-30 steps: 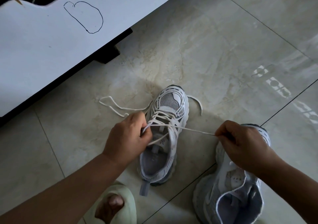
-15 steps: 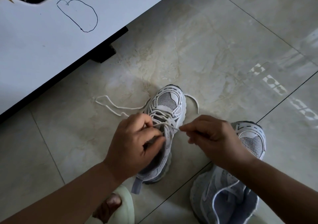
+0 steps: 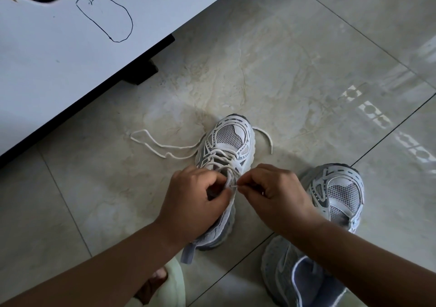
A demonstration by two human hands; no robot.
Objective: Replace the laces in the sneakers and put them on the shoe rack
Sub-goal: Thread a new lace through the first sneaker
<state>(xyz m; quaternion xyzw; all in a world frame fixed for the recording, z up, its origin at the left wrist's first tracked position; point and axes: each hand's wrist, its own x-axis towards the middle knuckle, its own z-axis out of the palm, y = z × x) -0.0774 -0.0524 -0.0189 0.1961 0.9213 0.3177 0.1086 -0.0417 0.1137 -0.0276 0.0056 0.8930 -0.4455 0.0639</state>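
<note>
A white and grey sneaker (image 3: 230,139) stands on the floor tiles, toe pointing away from me, with a white lace (image 3: 165,146) threaded through its lower eyelets. The lace's loose ends trail on the floor to the left and right of the toe. My left hand (image 3: 195,200) grips the sneaker's upper at the eyelets, fingers curled. My right hand (image 3: 271,193) pinches the lace tip right at an eyelet beside my left thumb. A second sneaker (image 3: 335,200) stands to the right without a lace, partly hidden by my right forearm.
A white cabinet (image 3: 59,54) with a pen-drawn outline fills the upper left, raised on dark feet (image 3: 141,73). My foot in a pale green slipper (image 3: 165,283) shows at the bottom. Beige marble floor tiles (image 3: 306,70) stretch to the right and beyond the shoes.
My right hand, which held the lace pulled taut out to the right, has come back in to the eyelets. My left hand shifted slightly over the sneaker's tongue.
</note>
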